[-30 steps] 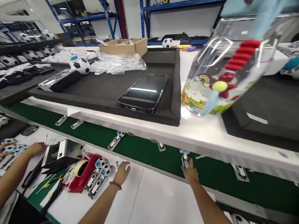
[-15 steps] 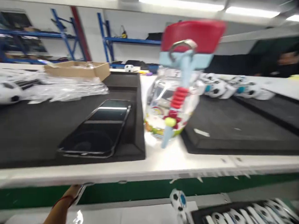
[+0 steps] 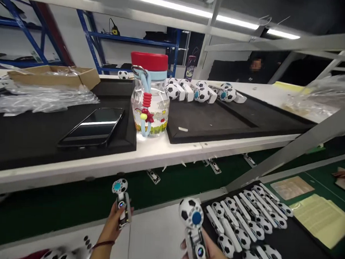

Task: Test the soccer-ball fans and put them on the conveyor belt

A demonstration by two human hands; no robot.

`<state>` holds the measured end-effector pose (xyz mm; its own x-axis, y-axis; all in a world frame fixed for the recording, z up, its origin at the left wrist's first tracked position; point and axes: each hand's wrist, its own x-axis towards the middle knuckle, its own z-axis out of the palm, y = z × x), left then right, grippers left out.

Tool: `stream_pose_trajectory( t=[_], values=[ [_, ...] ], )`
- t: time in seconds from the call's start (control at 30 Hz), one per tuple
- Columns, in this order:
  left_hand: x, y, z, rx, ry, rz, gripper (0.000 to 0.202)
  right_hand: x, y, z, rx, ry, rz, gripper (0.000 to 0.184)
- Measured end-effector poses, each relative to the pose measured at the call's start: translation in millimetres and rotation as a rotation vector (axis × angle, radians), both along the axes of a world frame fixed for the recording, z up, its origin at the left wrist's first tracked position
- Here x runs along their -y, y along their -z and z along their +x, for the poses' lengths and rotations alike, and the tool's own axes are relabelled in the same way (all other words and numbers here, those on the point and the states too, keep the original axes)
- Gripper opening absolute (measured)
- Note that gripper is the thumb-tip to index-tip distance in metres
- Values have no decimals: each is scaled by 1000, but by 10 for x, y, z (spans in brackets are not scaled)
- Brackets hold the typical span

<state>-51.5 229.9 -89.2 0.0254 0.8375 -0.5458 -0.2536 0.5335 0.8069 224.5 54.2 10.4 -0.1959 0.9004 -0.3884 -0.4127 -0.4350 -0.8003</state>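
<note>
My left hand (image 3: pixel 112 223) is closed around the white handle of a gadget with a football-patterned head (image 3: pixel 120 186) and a light-blue disc. It is held up in front of the green surface below the shelf. At the lower middle, my right hand (image 3: pixel 213 253) grips a second gadget of the same kind, its football head (image 3: pixel 191 212) bearing a darker blue disc. Both handles show exposed inner parts and a small round display. The thumb of each hand lies on the handle front. To the right, a black tray (image 3: pixel 295 247) holds several similar gadgets in rows.
A clear bottle with a red lid (image 3: pixel 149 102) and a black phone (image 3: pixel 92 126) stand on the white shelf (image 3: pixel 153 147). Several gadgets lie on the green surface (image 3: pixel 182 186) below. A slanting metal post (image 3: pixel 285 152) crosses at right, near yellow paper (image 3: pixel 325 218). A person sits far back.
The view has swung right and down. My left hand has come up from the shelf edge with a gadget now plainly visible. My right hand has entered view holding another one.
</note>
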Motion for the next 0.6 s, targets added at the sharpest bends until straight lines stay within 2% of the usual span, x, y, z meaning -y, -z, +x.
stream_pose_trajectory(
  t=[0.07, 0.17, 0.27, 0.33, 0.43, 0.53, 0.6],
  values=[
    [296, -316, 126, 165, 2, 109, 63, 8, -130, -17, -125, 93, 107, 53],
    [664, -819, 233, 253, -49, 167, 52, 26, -296, -5, -173, 175, 208, 41],
    [945, -1151, 297, 348, -10, 120, 47, 59, -371, 3, -212, 193, 206, 47],
    [1115, -1228, 334, 399, 39, 67, 49, 91, -395, -16, -203, 199, 191, 50],
    [1364, -1197, 392, 374, 58, -13, 53, 165, -441, -82, -163, 235, 216, 46],
    [1571, -1137, 444, 375, -27, -125, 53, 260, -482, -149, -159, 306, 237, 44],
    [1666, -1118, 460, 401, -95, -201, 51, 319, -478, -171, -187, 345, 170, 43]
  ],
)
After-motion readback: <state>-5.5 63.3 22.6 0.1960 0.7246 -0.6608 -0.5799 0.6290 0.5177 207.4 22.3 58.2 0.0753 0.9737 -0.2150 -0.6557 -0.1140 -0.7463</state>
